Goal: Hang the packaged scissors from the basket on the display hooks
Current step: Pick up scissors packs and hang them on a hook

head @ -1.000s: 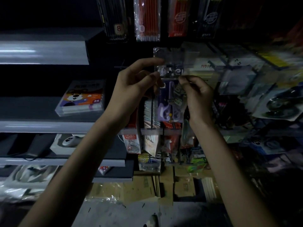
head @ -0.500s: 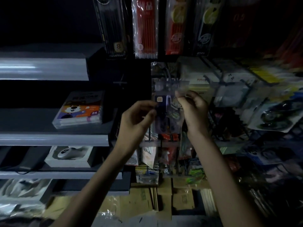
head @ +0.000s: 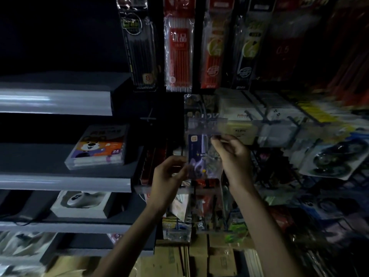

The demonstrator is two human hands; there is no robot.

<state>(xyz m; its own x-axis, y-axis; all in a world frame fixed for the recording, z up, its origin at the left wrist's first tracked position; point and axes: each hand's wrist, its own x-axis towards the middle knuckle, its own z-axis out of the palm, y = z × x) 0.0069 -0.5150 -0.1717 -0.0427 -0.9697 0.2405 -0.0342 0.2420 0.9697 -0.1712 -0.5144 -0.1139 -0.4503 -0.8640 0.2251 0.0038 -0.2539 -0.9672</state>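
From my remote seat I see both hands raised at the rack, a little apart, with the packaged scissors [head: 196, 154] between them. The right hand [head: 234, 156] pinches the pack's upper right corner, and the left hand [head: 169, 176] has its curled fingertips and thumb on the lower left edge. The pack is a clear blister on a dark blue card, with pale purple-handled scissors sealed inside. Its top sits just under the clear label strip [head: 207, 124] at the front of a display hook [head: 201, 109]; I cannot tell whether the hole is on the wire. Above hang long sleeves, one holding black pencils [head: 139, 48] and one holding red refills [head: 178, 52]. To the left, a grey shelf [head: 60, 182] carries a clear plastic case [head: 97, 148] with a cartoon-bear set inside. On the shelf below, a white box [head: 81, 204] holds a pale rounded item. Cardboard cartons [head: 171, 258] stand at floor level, their contents hidden.
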